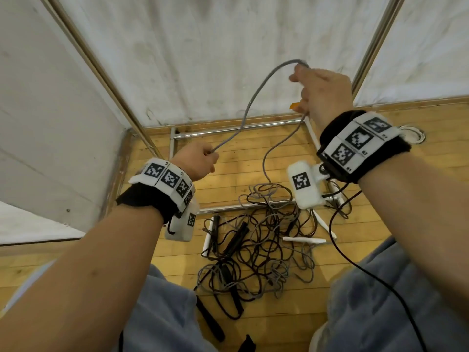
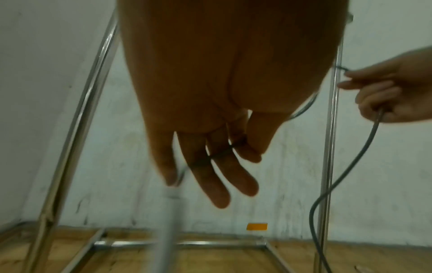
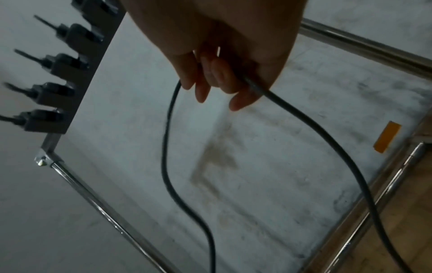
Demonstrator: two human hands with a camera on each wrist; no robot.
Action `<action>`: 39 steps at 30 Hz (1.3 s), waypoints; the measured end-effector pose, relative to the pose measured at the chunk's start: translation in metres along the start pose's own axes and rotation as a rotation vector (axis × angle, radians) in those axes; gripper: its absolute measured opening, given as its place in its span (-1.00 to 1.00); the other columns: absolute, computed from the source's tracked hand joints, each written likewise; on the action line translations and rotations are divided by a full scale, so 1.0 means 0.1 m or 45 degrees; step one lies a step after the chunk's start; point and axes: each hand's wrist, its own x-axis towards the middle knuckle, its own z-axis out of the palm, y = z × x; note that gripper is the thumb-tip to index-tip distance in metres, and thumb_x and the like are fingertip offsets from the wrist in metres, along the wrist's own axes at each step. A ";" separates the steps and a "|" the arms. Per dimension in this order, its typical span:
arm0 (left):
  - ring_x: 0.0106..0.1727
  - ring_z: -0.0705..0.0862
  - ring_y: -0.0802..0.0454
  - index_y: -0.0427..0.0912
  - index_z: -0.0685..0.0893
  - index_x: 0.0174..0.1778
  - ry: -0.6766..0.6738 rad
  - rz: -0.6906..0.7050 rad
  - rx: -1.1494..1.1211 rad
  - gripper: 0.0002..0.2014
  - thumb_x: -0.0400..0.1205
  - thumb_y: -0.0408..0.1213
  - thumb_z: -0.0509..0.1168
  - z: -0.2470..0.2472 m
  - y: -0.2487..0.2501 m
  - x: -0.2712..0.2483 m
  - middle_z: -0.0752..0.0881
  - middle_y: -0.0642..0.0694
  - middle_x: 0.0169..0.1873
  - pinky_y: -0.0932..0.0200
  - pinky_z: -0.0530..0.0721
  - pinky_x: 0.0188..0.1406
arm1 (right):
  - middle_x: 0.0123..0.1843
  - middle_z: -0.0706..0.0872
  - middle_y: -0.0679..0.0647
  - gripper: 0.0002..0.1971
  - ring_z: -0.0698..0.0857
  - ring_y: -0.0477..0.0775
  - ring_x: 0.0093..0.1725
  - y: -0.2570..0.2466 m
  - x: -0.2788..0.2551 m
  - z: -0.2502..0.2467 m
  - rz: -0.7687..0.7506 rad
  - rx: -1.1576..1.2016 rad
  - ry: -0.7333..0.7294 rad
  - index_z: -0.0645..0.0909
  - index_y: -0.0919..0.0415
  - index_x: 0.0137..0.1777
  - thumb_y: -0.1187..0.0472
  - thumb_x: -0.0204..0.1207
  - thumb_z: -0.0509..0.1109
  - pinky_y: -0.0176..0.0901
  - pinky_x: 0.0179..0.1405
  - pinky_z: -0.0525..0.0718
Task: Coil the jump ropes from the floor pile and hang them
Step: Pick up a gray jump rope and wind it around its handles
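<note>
A grey jump rope (image 1: 253, 97) arcs between my two raised hands. My left hand (image 1: 203, 162) holds one stretch of it low on the left; in the left wrist view the rope crosses its fingers (image 2: 219, 166), pinched by the thumb, and a blurred grey handle (image 2: 167, 230) dangles below. My right hand (image 1: 312, 90), higher up, grips a bend of the same rope, fingers curled round it (image 3: 222, 77). From there the rope (image 3: 327, 140) drops to the tangled pile of grey and black ropes (image 1: 253, 250) on the wooden floor.
A chrome rack frame (image 1: 228, 130) stands against the white wall ahead, with a row of dark hooks (image 3: 77, 73) on its upper bar. Black handles (image 1: 238, 237) and a white handle (image 1: 304, 240) lie in the pile. A black cable (image 1: 355, 265) trails from my right wrist.
</note>
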 end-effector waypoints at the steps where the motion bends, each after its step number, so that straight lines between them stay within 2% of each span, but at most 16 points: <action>1: -0.18 0.70 0.06 -0.08 0.55 -0.23 -0.001 -0.050 -0.095 -0.75 0.75 -0.15 0.12 0.04 -0.04 0.01 0.72 0.01 -0.32 0.11 0.61 -0.15 | -0.59 0.33 -0.11 -0.76 0.39 -0.13 -0.59 -0.03 0.01 -0.03 0.009 -0.001 0.001 0.73 0.04 -0.27 -0.03 0.53 0.38 -0.28 -0.38 0.63; 5: -0.44 0.48 0.08 -0.11 0.48 -0.33 0.121 -0.071 -0.582 -0.68 0.73 -0.09 0.15 0.07 -0.01 0.00 0.44 -0.02 -0.47 0.13 0.59 -0.20 | -0.41 0.33 0.06 -0.76 0.37 0.05 -0.40 -0.05 -0.09 0.01 0.051 -0.236 -0.294 0.72 0.03 -0.16 -0.02 0.61 0.29 -0.13 -0.25 0.51; 8: -0.57 0.44 0.30 0.07 0.60 -0.30 0.214 0.179 -0.330 -0.83 0.55 -0.02 0.40 0.05 0.16 -0.07 0.44 0.06 -0.53 0.40 0.42 -0.48 | -0.44 0.29 0.00 -0.83 0.33 -0.02 -0.45 -0.08 -0.22 0.15 0.203 -0.038 -0.552 0.67 0.20 -0.05 0.21 0.64 0.24 -0.15 -0.30 0.55; 10: -0.42 0.58 0.19 0.10 0.66 -0.04 0.185 0.215 -0.151 -0.73 0.43 0.07 0.49 0.10 0.30 -0.15 0.56 -0.05 -0.44 0.23 0.44 -0.42 | -0.43 0.26 0.02 -0.83 0.31 -0.03 -0.48 -0.14 -0.29 0.23 0.247 0.182 -0.658 0.62 0.29 0.02 0.28 0.67 0.19 -0.17 -0.34 0.53; 13: 0.09 0.64 -0.18 -0.02 0.62 0.28 0.131 0.217 -0.009 -0.44 0.40 0.11 0.52 0.22 0.39 -0.17 0.67 -0.15 0.05 -0.04 0.59 0.01 | -0.43 0.30 -0.01 -0.80 0.33 -0.04 -0.49 -0.21 -0.33 0.25 0.247 0.413 -0.726 0.59 0.30 0.07 0.26 0.70 0.14 -0.19 -0.39 0.44; 15: -0.03 0.65 -0.14 -0.03 0.66 0.19 0.125 0.216 -0.052 -0.52 0.42 0.09 0.51 0.27 0.38 -0.14 0.67 -0.07 -0.10 0.02 0.58 -0.09 | -0.44 0.34 -0.03 -0.79 0.33 -0.05 -0.50 -0.23 -0.32 0.22 0.229 0.488 -0.720 0.59 0.26 0.08 0.23 0.71 0.12 -0.22 -0.42 0.38; 17: -0.37 0.51 0.05 0.00 0.69 -0.05 0.167 0.203 -0.102 -0.78 0.52 0.02 0.44 0.30 0.32 -0.07 0.53 0.02 -0.47 0.19 0.41 -0.39 | -0.43 0.35 -0.01 -0.78 0.32 -0.05 -0.50 -0.25 -0.31 0.20 0.205 0.541 -0.687 0.58 0.23 0.10 0.22 0.72 0.10 -0.24 -0.46 0.35; 19: -0.48 0.45 0.13 -0.05 0.70 -0.25 0.207 0.096 -0.200 -0.74 0.65 -0.01 0.26 0.31 0.21 0.03 0.47 0.09 -0.56 0.24 0.34 -0.48 | -0.43 0.31 0.02 -0.78 0.28 -0.04 -0.51 -0.25 -0.27 0.19 0.164 0.580 -0.609 0.57 0.19 0.08 0.22 0.73 0.08 -0.25 -0.50 0.33; 21: -0.35 0.60 0.10 -0.10 0.67 -0.34 0.186 -0.121 -0.414 -0.56 0.70 0.09 0.13 0.30 0.08 0.09 0.65 0.02 -0.44 0.20 0.48 -0.37 | -0.44 0.26 0.01 -0.77 0.23 -0.04 -0.52 -0.26 -0.21 0.16 0.131 0.585 -0.486 0.57 0.17 0.04 0.21 0.73 0.06 -0.24 -0.49 0.33; 24: 0.00 0.72 -0.03 -0.08 0.63 -0.22 0.112 -0.402 -0.884 -0.41 0.55 0.41 0.05 0.24 -0.09 0.11 0.83 -0.04 -0.20 -0.08 0.58 0.07 | -0.47 0.22 -0.01 -0.76 0.20 -0.06 -0.56 -0.22 -0.11 0.11 0.136 0.539 -0.298 0.55 0.16 -0.02 0.21 0.72 0.05 -0.23 -0.45 0.42; 27: -0.15 0.71 -0.01 -0.10 0.60 -0.11 0.148 -0.515 -1.290 -0.31 0.38 0.53 0.14 0.15 -0.12 0.10 0.75 0.01 -0.46 -0.19 0.55 0.03 | -0.46 0.19 0.01 -0.75 0.19 -0.05 -0.56 -0.14 -0.08 0.11 0.188 0.485 -0.225 0.54 0.17 -0.05 0.24 0.72 0.03 -0.21 -0.44 0.41; 29: -0.48 0.55 0.07 -0.11 0.54 -0.19 0.175 -0.444 -1.454 -0.44 0.44 0.40 0.26 0.12 -0.03 0.09 0.48 0.05 -0.62 -0.12 0.63 -0.12 | -0.45 0.20 0.01 -0.75 0.19 -0.05 -0.55 -0.12 -0.11 0.15 0.230 0.494 -0.272 0.54 0.18 -0.04 0.25 0.73 0.03 -0.21 -0.43 0.40; 31: -0.57 0.42 0.12 -0.12 0.60 -0.14 0.201 -0.250 -1.286 -0.58 0.48 0.20 0.40 0.13 0.13 0.04 0.47 0.05 -0.54 0.03 0.67 -0.24 | -0.48 0.22 -0.01 -0.75 0.20 -0.05 -0.54 -0.15 -0.14 0.18 0.277 0.571 -0.351 0.55 0.21 -0.03 0.25 0.73 0.03 -0.22 -0.42 0.38; 34: -0.41 0.55 0.19 0.07 0.68 0.08 0.109 0.162 -0.702 -0.59 0.38 0.12 0.52 0.23 0.38 -0.07 0.64 0.06 -0.29 0.28 0.51 -0.31 | -0.51 0.26 -0.03 -0.73 0.25 -0.05 -0.56 -0.24 -0.23 0.22 0.362 0.743 -0.492 0.57 0.22 -0.03 0.25 0.73 0.03 -0.20 -0.38 0.39; 36: -0.26 0.58 0.22 0.10 0.64 0.19 -0.025 0.280 -0.449 -0.59 0.46 0.10 0.47 0.33 0.48 -0.13 0.60 0.14 -0.27 0.37 0.47 -0.28 | -0.51 0.28 -0.04 -0.74 0.26 -0.05 -0.56 -0.30 -0.29 0.24 0.401 0.848 -0.584 0.56 0.22 -0.01 0.23 0.73 0.04 -0.22 -0.38 0.43; 39: -0.23 0.57 0.10 -0.06 0.67 -0.16 -0.095 0.304 -0.425 -0.84 0.67 -0.11 0.28 0.41 0.54 -0.14 0.60 0.08 -0.33 0.25 0.56 -0.18 | -0.46 0.35 -0.02 -0.77 0.35 -0.06 -0.53 -0.36 -0.31 0.21 0.398 0.922 -0.640 0.57 0.19 0.03 0.20 0.73 0.07 -0.21 -0.31 0.51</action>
